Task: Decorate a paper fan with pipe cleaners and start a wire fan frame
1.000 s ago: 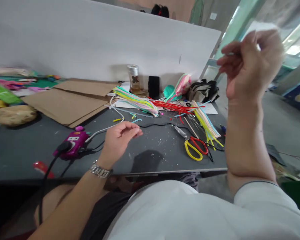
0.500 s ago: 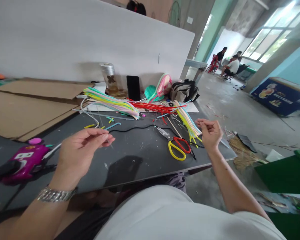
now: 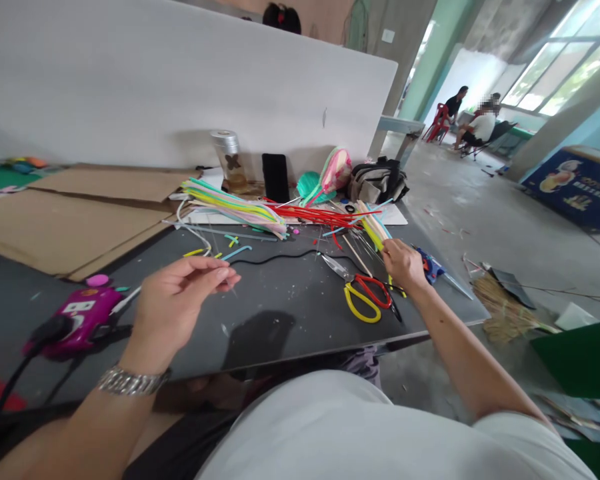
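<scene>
My left hand (image 3: 187, 297), with a metal watch on its wrist, is raised over the table's left part. Thumb and fingers are pinched together; a faint thin bit shows under the tips, too small to name. My right hand (image 3: 405, 267) has its fingers curled over the lower part of a bundle of pale and yellow pipe cleaners (image 3: 374, 225). Beside it, to the right, lies a blue glue gun (image 3: 433, 267). Scissors (image 3: 365, 297) with one red and one yellow handle lie left of that hand. A black cord (image 3: 275, 257) runs between the hands.
Behind lie a multicolour pipe cleaner bundle (image 3: 240, 208), red pipe cleaners (image 3: 325, 215), a phone (image 3: 275, 177), a bottle (image 3: 230, 163) and a bag (image 3: 379, 180). Cardboard (image 3: 80, 230) and a purple power strip (image 3: 77, 323) are at left. People (image 3: 480, 123) sit far off.
My right hand has moved forward and left onto the pale and yellow pipe cleaners, uncovering the glue gun. My left hand keeps its pinch. The view has shifted slightly left.
</scene>
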Demonstrator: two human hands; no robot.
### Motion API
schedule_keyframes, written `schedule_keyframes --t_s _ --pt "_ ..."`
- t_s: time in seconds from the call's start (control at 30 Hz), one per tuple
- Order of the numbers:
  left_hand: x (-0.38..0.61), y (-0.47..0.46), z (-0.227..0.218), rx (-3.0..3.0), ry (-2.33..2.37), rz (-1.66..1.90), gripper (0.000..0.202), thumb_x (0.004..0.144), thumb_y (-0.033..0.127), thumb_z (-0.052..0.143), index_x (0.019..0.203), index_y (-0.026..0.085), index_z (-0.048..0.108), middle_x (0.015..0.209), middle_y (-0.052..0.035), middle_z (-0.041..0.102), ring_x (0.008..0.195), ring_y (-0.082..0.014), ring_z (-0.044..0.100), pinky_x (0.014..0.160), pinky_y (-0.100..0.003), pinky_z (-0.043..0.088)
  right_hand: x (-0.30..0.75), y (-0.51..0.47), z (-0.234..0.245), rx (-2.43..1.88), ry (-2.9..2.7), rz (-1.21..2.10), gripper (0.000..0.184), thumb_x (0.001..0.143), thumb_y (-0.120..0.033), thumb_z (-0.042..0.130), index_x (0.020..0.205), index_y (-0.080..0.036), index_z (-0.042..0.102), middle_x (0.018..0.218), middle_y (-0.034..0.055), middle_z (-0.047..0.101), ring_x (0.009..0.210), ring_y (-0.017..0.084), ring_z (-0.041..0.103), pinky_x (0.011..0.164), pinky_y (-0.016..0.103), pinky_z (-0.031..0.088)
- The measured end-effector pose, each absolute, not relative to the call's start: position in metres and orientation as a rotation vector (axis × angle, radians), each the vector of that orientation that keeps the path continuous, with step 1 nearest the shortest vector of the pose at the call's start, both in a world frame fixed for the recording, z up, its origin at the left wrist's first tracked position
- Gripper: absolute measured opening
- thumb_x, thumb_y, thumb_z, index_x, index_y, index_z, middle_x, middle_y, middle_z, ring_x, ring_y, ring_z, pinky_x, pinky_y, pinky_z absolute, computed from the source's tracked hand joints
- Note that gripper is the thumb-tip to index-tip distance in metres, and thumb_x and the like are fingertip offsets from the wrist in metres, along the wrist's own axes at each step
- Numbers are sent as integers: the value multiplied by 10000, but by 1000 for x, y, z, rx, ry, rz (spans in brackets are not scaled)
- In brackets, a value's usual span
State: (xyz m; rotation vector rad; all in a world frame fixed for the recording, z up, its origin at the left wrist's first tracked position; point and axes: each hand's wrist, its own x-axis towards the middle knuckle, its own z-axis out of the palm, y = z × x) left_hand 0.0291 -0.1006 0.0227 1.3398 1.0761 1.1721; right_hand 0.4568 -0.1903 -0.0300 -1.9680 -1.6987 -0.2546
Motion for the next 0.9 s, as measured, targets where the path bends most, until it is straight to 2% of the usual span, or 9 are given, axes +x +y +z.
schedule_keyframes --t_s 0.13,0.3,0.4,0.57,0.67,0.73,0.8,0.9 --pt "28 -99 23 1320 1019 1196 187 757 293 860 851 170 755 819 -7 768 742 -173 752 773 -308 653 459 -200 -27 -2098 -1715 -367 206 946 -199 474 857 -174 658 878 116 696 790 215 597 685 303 361" --pt "26 -97 21 1296 1011 1202 186 751 263 860 860 157 754 797 -8 767 730 -163 754 754 -281 644 451 -217 -28 -2381 -1561 -565 218 943 -193 502 872 -150 703 923 139 695 819 225 584 718 317 372" --pt "29 -97 20 1294 1014 1207 209 738 281 865 858 155 749 794 -13 765 718 -162 751 748 -292 644 440 -214 -28 -2491 -1527 -512 204 915 -177 533 885 -145 732 943 149 703 851 241 607 709 323 386" --pt "36 -99 25 1340 954 1232 266 736 339 862 870 155 724 759 -27 759 714 -179 760 739 -319 637 434 -190 -26 -2659 -1484 -317 266 923 -147 510 984 -113 767 932 189 716 790 257 648 656 346 409" --pt "38 -99 31 1379 964 1208 285 745 378 854 862 159 715 773 -43 765 738 -193 768 734 -321 631 438 -178 -24 -2682 -1492 -237 161 874 -161 604 884 -103 754 846 185 706 715 239 635 659 354 434" --pt "41 -100 34 1399 960 1189 292 746 393 857 850 160 715 782 -52 769 750 -196 769 729 -315 626 431 -173 -18 -2543 -1507 -176 114 854 -212 661 810 -133 729 786 139 693 670 208 602 655 345 445" --pt "47 -103 38 1427 942 1152 291 753 399 855 849 159 721 784 -60 773 748 -196 765 724 -310 620 411 -170 -5 -2227 -1555 0 138 862 -274 670 779 -173 716 747 77 688 654 179 583 650 324 455" --pt "62 -110 43 1488 892 1043 277 767 396 848 840 158 727 773 -69 778 713 -190 750 701 -306 608 358 -163 24 -1552 -1570 526 186 844 -375 723 812 -192 745 730 20 709 644 156 613 625 295 485"
